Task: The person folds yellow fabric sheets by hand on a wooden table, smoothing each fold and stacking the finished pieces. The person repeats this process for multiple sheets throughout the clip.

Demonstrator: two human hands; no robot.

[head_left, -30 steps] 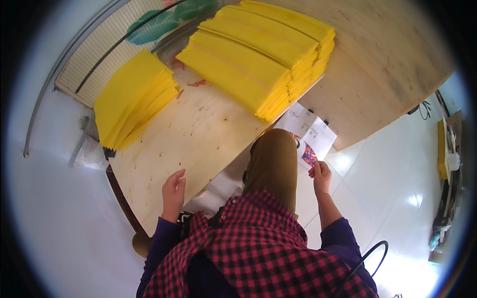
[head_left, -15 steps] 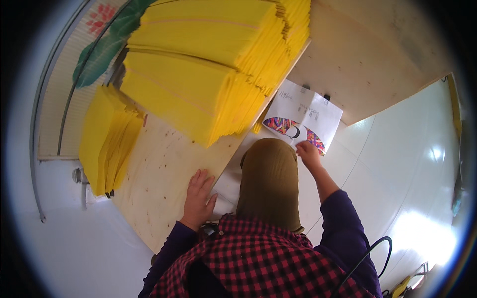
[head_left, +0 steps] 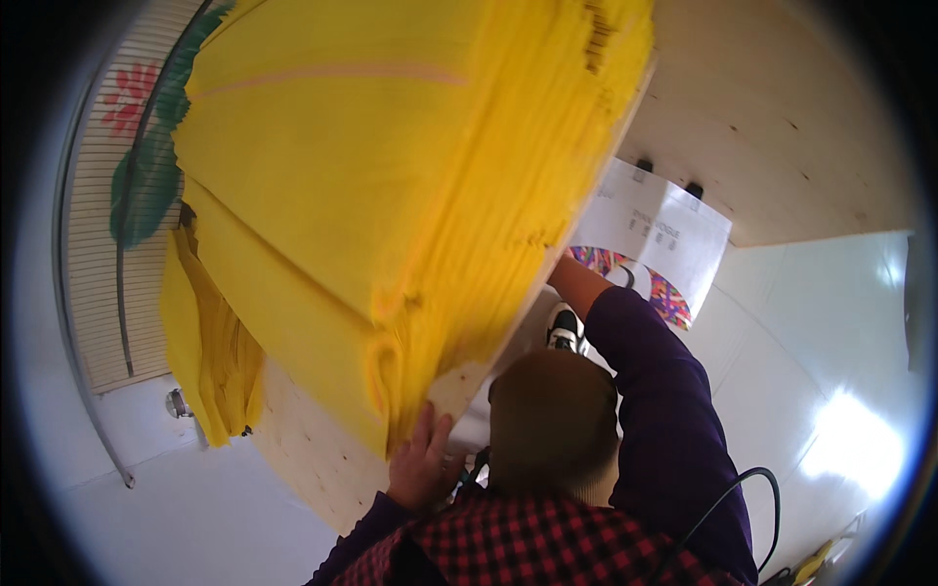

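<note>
At the far left hangs a slatted white blind painted with a red flower and green leaves point(head_left: 137, 186). Beside it, a smaller stack of bright yellow sheets point(head_left: 210, 352) lies on the pale plywood tabletop point(head_left: 313, 459). A tall stack of the same yellow sheets point(head_left: 391, 195) fills the middle of the view, reaching to the tabletop's near edge. The left hand point(head_left: 422, 467) rests there with its fingers spread open, pressed flat against the edge just under that tall stack, gripping nothing. Further right, the right arm in a dark purple sleeve point(head_left: 655, 391) stretches toward a white printed paper sheet with a multicoloured shape point(head_left: 655, 239); the right hand is hidden behind the stack, so its state cannot be told
</note>
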